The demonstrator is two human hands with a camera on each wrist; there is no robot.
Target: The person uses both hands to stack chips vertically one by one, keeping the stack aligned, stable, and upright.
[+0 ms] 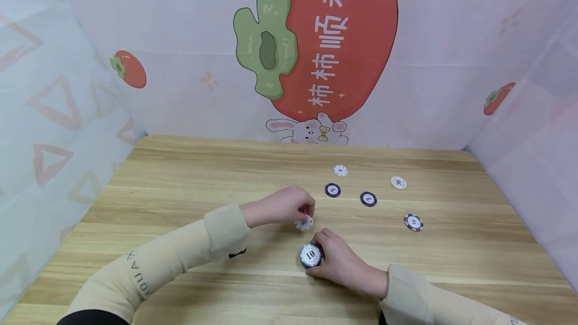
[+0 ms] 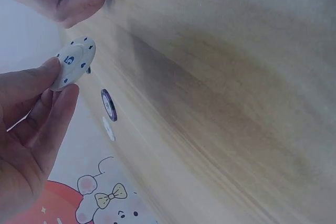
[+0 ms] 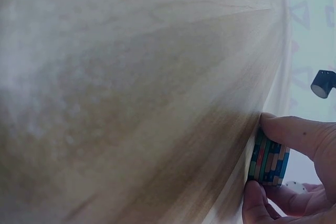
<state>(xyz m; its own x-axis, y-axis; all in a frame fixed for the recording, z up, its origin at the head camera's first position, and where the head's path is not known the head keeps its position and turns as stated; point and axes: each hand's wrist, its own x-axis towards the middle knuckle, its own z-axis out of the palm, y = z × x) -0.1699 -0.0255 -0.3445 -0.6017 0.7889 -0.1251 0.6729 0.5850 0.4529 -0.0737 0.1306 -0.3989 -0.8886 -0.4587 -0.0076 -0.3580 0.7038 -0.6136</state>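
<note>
In the head view, the left hand (image 1: 280,207) pinches a white chip (image 1: 304,223) near the stack (image 1: 310,255) on the table (image 1: 194,174), gripped by the right hand (image 1: 341,261). Left wrist: a pinch near the rim should control tilt. Right wrist: even side pressure should keep the stack aligned.

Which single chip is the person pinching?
The white chip marked 5, in the left hand; the other chips lie loose or sit in the stack.
</note>
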